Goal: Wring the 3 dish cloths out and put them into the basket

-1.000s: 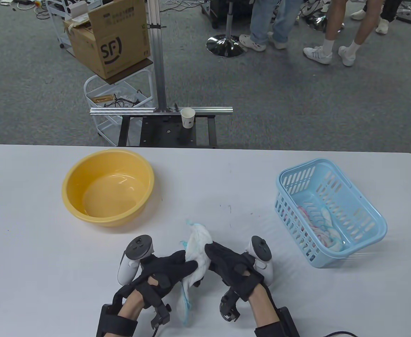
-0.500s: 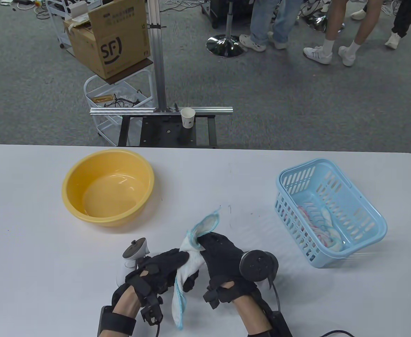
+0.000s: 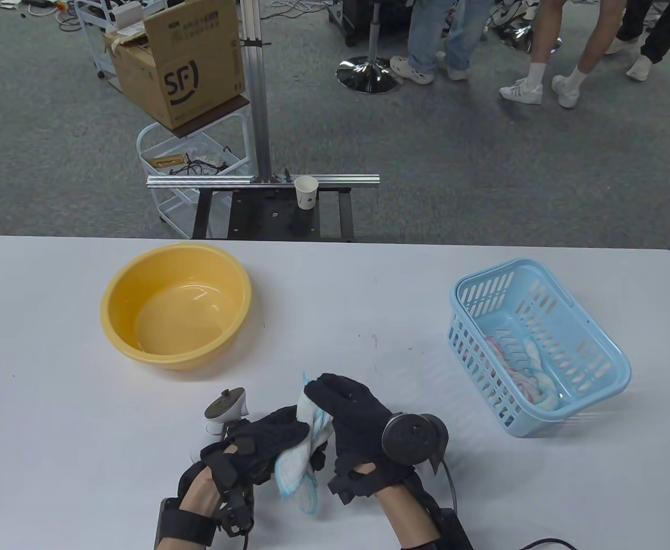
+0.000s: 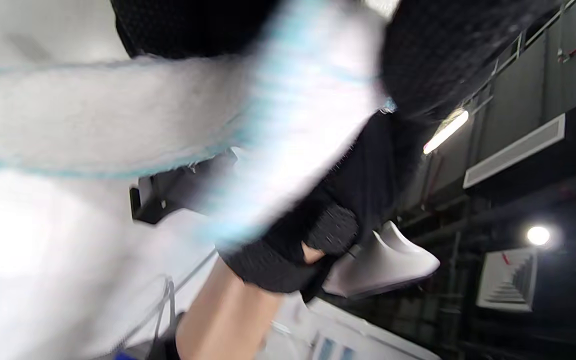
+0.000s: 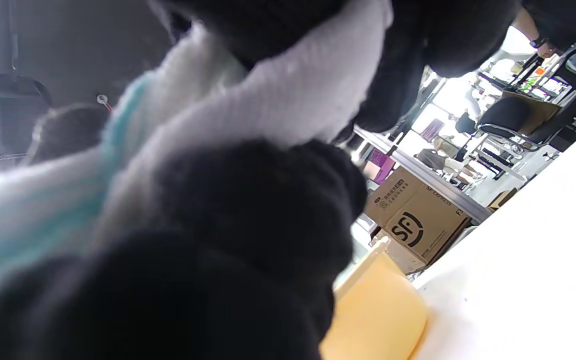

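dish cloth [image 3: 306, 452] twisted, long axis near-to-far | left hand [image 3: 260, 444], right hand [image 3: 349, 421] both grasping it

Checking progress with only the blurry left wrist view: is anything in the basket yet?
Observer: Yes. Crumpled pink-and-white and blue-edged cloths lie in the light blue slotted plastic basket.
Operator: Any cloth waiting elsewhere?
Observer: None that I can see. The round yellow plastic basin shows no cloth.
Operator: Where is the cloth I'm seeing?
Observer: The left hand and right hand both grip the white, blue-edged dish cloth near the table's front edge, between basin and basket.
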`<action>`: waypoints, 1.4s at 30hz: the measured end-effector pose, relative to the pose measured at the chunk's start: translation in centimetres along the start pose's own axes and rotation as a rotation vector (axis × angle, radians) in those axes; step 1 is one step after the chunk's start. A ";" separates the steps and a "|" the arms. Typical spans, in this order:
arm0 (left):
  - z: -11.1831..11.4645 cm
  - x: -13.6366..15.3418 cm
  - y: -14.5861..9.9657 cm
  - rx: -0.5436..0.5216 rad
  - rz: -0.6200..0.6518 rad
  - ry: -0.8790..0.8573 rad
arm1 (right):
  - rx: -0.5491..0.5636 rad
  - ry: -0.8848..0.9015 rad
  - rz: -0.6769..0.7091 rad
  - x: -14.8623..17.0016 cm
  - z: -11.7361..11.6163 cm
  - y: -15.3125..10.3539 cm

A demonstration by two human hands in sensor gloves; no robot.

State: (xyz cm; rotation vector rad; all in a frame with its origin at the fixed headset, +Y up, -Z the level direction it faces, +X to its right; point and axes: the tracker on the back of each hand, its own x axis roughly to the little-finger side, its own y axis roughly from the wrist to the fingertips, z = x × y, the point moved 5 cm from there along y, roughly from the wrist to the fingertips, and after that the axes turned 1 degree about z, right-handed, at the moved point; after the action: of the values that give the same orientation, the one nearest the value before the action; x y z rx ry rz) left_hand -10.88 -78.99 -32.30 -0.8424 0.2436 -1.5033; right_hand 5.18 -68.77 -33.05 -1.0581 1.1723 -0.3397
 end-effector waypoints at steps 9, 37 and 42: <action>-2.9 -1.3 -1.7 -0.217 0.088 0.004 | 0.017 0.057 -0.088 1.9 0.9 -0.2; -0.1 -2.5 -0.8 -0.167 -0.123 0.547 | -0.175 -0.734 0.326 -2.5 -2.4 -0.7; -0.3 -4.8 -1.6 -0.390 -0.105 0.996 | -0.302 -0.615 0.146 -0.9 -3.2 -0.2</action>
State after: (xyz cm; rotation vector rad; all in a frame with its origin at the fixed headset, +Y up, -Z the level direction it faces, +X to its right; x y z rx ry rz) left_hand -12.81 -74.37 -33.18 -0.3277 1.2687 -1.9097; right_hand 2.07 -69.85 -32.35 -1.2139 0.7451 0.2778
